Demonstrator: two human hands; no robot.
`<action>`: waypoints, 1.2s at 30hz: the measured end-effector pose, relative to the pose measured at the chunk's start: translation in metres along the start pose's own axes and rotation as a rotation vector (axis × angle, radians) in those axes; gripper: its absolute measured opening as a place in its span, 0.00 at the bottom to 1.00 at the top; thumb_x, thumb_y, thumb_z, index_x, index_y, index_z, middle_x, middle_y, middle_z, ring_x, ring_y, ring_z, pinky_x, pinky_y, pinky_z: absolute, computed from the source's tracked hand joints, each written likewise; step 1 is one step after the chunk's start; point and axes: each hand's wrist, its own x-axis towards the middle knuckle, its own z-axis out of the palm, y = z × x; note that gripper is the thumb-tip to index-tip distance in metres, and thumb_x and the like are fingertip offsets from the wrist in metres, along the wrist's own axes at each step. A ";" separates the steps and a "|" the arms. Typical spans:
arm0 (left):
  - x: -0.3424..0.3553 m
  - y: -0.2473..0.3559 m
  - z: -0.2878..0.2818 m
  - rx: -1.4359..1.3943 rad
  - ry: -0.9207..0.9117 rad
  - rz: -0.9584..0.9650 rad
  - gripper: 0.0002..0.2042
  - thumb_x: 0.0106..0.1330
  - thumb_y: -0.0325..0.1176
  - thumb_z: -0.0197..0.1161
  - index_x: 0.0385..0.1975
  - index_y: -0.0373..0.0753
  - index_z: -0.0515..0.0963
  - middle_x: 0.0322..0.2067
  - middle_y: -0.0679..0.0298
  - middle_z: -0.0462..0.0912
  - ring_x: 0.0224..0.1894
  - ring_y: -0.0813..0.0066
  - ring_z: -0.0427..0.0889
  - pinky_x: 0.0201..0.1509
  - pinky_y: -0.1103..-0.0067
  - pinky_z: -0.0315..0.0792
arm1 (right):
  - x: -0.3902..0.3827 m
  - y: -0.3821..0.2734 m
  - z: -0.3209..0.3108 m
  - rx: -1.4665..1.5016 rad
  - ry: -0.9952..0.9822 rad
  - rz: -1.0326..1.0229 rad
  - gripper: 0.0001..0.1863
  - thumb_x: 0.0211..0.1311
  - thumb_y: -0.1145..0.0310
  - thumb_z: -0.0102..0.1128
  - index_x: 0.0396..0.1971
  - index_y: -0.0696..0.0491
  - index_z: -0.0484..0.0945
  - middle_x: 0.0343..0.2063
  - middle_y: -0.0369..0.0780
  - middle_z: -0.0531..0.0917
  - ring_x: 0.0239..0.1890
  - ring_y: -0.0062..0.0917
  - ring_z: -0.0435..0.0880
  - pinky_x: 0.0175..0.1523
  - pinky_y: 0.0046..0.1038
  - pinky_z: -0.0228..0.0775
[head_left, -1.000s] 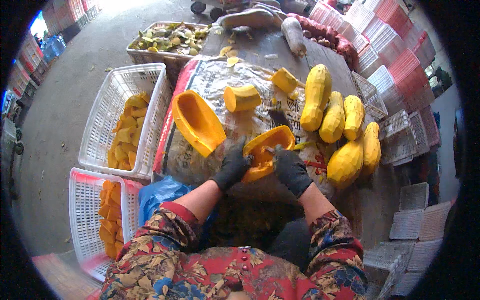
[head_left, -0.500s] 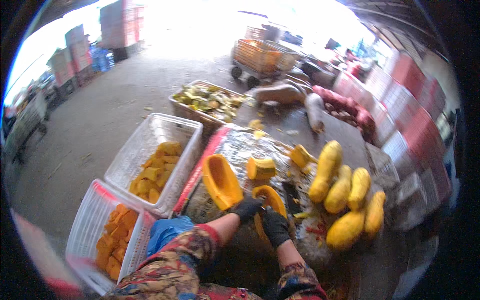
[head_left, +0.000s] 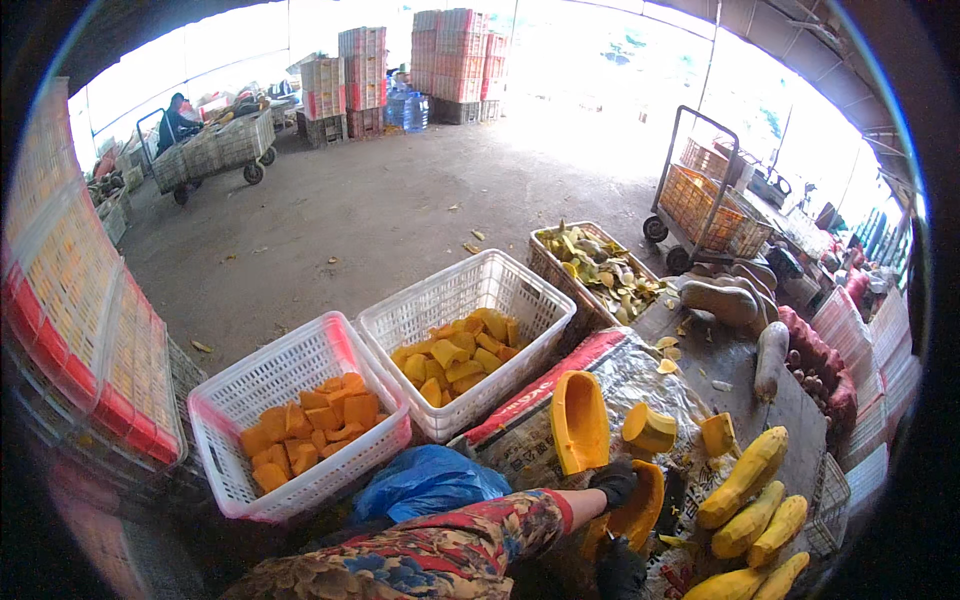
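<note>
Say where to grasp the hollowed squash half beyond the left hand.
Take the squash half by its left wall, probably coming from the left: its hollow faces up, exposing the rim, while the cut chunk sits close on its right.

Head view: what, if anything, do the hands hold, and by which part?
The left hand holds a hollowed squash half by its left rim; what the right hand grips is unclear.
</note>
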 end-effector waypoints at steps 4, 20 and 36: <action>0.020 0.007 0.003 -0.151 -0.096 0.029 0.20 0.61 0.44 0.54 0.49 0.39 0.71 0.45 0.44 0.78 0.51 0.47 0.76 0.52 0.59 0.70 | 0.008 0.013 0.003 -0.050 0.030 0.023 0.14 0.65 0.63 0.47 0.41 0.54 0.77 0.25 0.47 0.82 0.27 0.41 0.82 0.30 0.42 0.71; 0.021 -0.004 -0.001 0.033 -0.142 -0.057 0.22 0.60 0.47 0.57 0.40 0.32 0.77 0.42 0.40 0.79 0.47 0.43 0.78 0.50 0.61 0.72 | 0.023 0.006 -0.035 0.041 -0.142 -0.127 0.15 0.66 0.60 0.48 0.44 0.54 0.74 0.28 0.49 0.83 0.31 0.46 0.82 0.42 0.45 0.70; 0.021 0.040 -0.030 -0.416 -0.104 0.260 0.13 0.64 0.37 0.58 0.42 0.36 0.76 0.37 0.53 0.82 0.40 0.60 0.81 0.43 0.69 0.74 | 0.032 -0.015 -0.053 0.064 -0.078 -0.044 0.11 0.59 0.69 0.53 0.40 0.54 0.76 0.29 0.49 0.83 0.33 0.45 0.83 0.36 0.44 0.74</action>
